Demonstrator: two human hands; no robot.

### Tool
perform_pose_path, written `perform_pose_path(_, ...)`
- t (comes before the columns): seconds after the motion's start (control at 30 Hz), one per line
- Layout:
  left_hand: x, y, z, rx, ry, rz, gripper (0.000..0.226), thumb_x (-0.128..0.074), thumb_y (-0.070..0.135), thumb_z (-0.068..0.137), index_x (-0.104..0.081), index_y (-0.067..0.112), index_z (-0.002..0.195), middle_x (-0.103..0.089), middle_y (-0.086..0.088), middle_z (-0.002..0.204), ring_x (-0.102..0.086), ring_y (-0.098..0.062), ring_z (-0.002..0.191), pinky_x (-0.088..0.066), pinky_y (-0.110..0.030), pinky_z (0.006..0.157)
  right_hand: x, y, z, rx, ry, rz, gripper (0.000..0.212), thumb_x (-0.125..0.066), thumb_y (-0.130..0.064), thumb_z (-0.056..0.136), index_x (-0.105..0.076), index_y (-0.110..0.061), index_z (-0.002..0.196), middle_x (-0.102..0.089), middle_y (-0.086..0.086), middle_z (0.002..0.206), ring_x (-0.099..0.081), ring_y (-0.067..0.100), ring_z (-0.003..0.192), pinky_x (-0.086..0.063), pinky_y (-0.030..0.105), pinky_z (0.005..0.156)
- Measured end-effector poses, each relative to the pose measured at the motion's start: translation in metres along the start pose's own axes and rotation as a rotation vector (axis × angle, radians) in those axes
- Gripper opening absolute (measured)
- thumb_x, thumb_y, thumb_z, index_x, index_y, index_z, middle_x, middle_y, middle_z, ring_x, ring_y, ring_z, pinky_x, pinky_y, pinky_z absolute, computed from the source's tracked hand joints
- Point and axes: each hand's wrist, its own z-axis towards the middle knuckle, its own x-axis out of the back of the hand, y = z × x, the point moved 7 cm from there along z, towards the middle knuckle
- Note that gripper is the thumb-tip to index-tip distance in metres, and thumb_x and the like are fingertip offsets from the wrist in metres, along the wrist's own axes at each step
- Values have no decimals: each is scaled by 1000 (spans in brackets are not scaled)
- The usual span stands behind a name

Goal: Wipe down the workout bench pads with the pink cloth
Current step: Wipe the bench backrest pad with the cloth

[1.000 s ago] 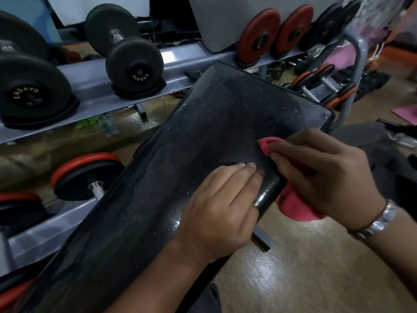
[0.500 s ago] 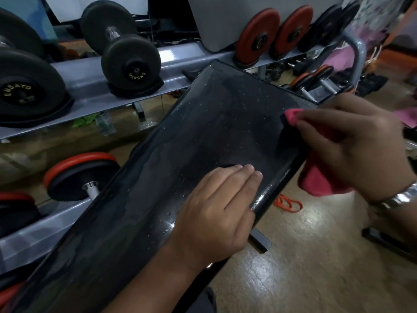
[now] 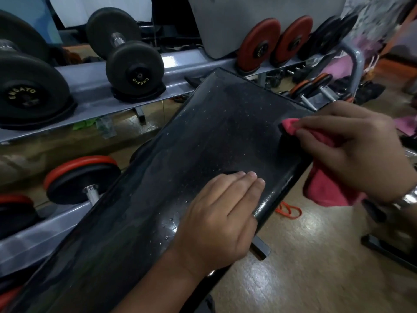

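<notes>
1. The right hand (image 3: 352,154) has its fingers curled tight around a bunched pink cloth (image 3: 325,177), pressing one corner onto the far right edge of the bench pad (image 3: 180,177); the rest of the cloth hangs below the palm, off the pad's side.
2. The left hand (image 3: 221,220) lies flat, fingers straight and together, holding nothing, palm down on the pad near its right edge.
3. A metal wristband (image 3: 408,197) sits on the right wrist.
4. Behind the pad runs a grey rack (image 3: 94,91) carrying black dumbbells (image 3: 126,57); "ENSAYO" is printed on their ends. Red plates (image 3: 259,45) stand farther along, and a red-rimmed dumbbell (image 3: 83,179) rests on the lower rail.
5. An orange band (image 3: 288,210) lies on the floor (image 3: 304,279) under the pad's edge.
6. The pad is black, glossy, speckled, with water droplets beside the left hand.
</notes>
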Motion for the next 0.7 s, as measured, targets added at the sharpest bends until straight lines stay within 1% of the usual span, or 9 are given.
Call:
perform_pose_path(0.07,1,0,1,-1,5,-8,41,-41,4,96,-72,-5,123,-73,-16,122,-69,-29,114,-53,-40,101,4,7,14,-37,25,-28,31,-59,-41,94,-77,-18,104,-67,4,91,-64,26,77,-55,47,64)
perform_pose_path(0.13,3,-1,3,-4,11,-10,41,-42,3,96,-72,-6,122,-74,-17,121,-69,-30,113,-53,-40,101,1,9,28,-72,46,-93,33,-56,-45,95,-77,-21,103,-68,5,93,-65,29,83,-54,48,68)
perform_pose_path(0.2,4,1,3,-7,15,-4,39,-48,0,91,-72,-6,121,-74,-17,120,-69,-29,113,-53,-39,102,-8,-1,32,-30,4,-128,32,-55,-43,96,-77,-22,104,-68,4,96,-65,27,86,-54,46,69)
perform_pose_path(0.27,4,3,3,-2,9,-9,38,-53,0,88,-72,-6,121,-74,-16,119,-69,-28,114,-52,-39,103,-12,-8,31,29,-63,-69,28,-59,-38,93,-78,-19,101,-69,3,93,-65,25,83,-54,43,70)
perform_pose_path(0.37,4,3,5,15,6,-12,36,-54,2,90,-73,-6,120,-75,-16,118,-69,-28,113,-52,-39,103,-10,-4,50,1,-81,-86,25,-61,-37,89,-76,-17,94,-71,6,90,-66,27,80,-54,40,70)
perform_pose_path(0.5,7,4,7,28,-1,4,34,-56,4,91,-73,-5,119,-74,-16,117,-68,-28,112,-51,-38,104,-24,-10,65,-31,-71,-212,25,-59,-38,94,-75,-20,102,-70,7,97,-65,32,86,-54,44,70)
perform_pose_path(0.57,9,6,7,39,-25,9,34,-57,6,92,-72,-4,120,-74,-16,119,-67,-27,112,-50,-37,105,-26,-21,57,41,-114,-162,24,-60,-40,93,-76,-23,100,-68,3,93,-64,29,83,-52,40,67)
perform_pose_path(0.63,10,7,7,49,-49,11,35,-57,7,92,-71,-4,122,-73,-16,120,-66,-27,113,-49,-36,107,-20,-21,55,31,-136,-126,24,-60,-44,88,-74,-25,94,-66,-2,87,-64,27,79,-49,35,65)
perform_pose_path(0.7,10,9,7,65,-65,17,36,-56,8,93,-70,-4,123,-72,-16,121,-65,-27,115,-48,-36,108,-17,-9,69,-53,-95,-192,23,-61,-43,88,-73,-25,95,-68,0,90,-65,31,83,-54,41,66)
